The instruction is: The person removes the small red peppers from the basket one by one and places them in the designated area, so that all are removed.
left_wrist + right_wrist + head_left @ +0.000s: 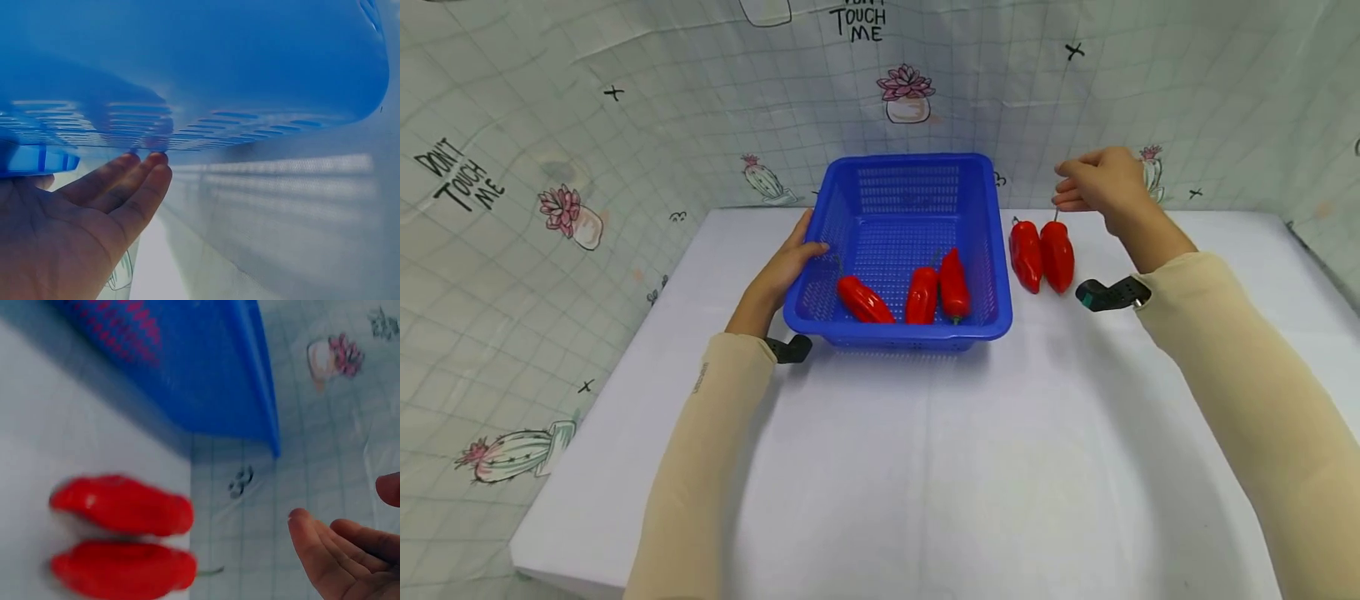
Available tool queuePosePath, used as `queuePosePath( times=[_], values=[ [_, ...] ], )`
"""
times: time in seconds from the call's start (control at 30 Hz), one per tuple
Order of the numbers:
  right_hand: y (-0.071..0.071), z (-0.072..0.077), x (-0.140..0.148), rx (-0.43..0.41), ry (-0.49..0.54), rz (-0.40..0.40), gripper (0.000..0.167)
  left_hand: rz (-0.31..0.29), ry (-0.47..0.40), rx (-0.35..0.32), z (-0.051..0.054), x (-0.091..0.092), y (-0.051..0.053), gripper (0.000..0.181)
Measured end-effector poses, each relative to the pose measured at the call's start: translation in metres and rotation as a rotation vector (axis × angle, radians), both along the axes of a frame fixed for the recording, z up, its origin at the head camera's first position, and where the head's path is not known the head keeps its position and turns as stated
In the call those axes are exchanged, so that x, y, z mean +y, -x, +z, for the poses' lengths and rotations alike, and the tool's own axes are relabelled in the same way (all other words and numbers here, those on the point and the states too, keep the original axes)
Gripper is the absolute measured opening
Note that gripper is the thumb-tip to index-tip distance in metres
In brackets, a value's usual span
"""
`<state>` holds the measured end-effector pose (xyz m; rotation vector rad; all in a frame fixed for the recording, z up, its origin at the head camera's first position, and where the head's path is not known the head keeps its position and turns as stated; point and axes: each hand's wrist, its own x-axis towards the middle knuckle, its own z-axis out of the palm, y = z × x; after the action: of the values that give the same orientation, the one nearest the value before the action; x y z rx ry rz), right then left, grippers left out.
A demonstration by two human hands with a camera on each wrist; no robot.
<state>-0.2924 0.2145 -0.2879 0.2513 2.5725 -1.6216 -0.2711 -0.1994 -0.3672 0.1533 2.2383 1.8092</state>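
Note:
A blue plastic basket [898,332] stands on the table, with a red pepper [865,300], a second red pepper [922,296] and a third red pepper [953,287] inside. My left hand [778,271] holds its left side, thumb over the rim. In the left wrist view the fingers [147,194] touch the slotted outer wall. Right of the basket, two more red peppers lie side by side, the nearer-to-basket pepper [1026,254] and the outer pepper [1057,257]. Just above their stems hovers my right hand [1105,183], holding nothing; thumb and fingers are apart in the right wrist view.
The white table [925,467] ends at the back against a hanging sheet [730,92] with grid lines and cactus drawings. Black wrist cameras, one on the left sleeve [790,348] and one on the right sleeve [1112,294], stick out over the table.

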Motion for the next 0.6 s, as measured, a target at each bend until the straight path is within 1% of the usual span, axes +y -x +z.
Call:
queuePosePath(
  times=[0.07, 0.17, 0.3, 0.43, 0.53, 0.6],
  values=[
    [0.001, 0.006, -0.014, -0.024, 0.042, 0.035, 0.063, -0.003, 0.011, -0.003, -0.001, 0.0, 0.0, 0.077],
    [0.001, 0.013, -0.035, -0.046, 0.053, 0.096, 0.06, 0.003, 0.018, 0.002, 0.0, 0.0, -0.001, 0.077],
    [-0.001, 0.019, -0.064, -0.039, 0.011, 0.193, 0.06, 0.017, 0.025, 0.012, 0.001, 0.0, -0.002, 0.077],
    [-0.003, 0.017, -0.091, -0.043, -0.051, 0.29, 0.059, 0.008, 0.022, 0.018, 0.0, -0.001, -0.001, 0.077],
    [-0.003, 0.013, -0.108, -0.069, -0.084, 0.354, 0.055, 0.004, 0.008, 0.022, 0.0, -0.001, -0.001, 0.077],
    [-0.003, 0.01, -0.117, -0.095, -0.126, 0.402, 0.054, -0.002, 0.0, 0.032, 0.0, -0.001, -0.001, 0.076]
  ],
)
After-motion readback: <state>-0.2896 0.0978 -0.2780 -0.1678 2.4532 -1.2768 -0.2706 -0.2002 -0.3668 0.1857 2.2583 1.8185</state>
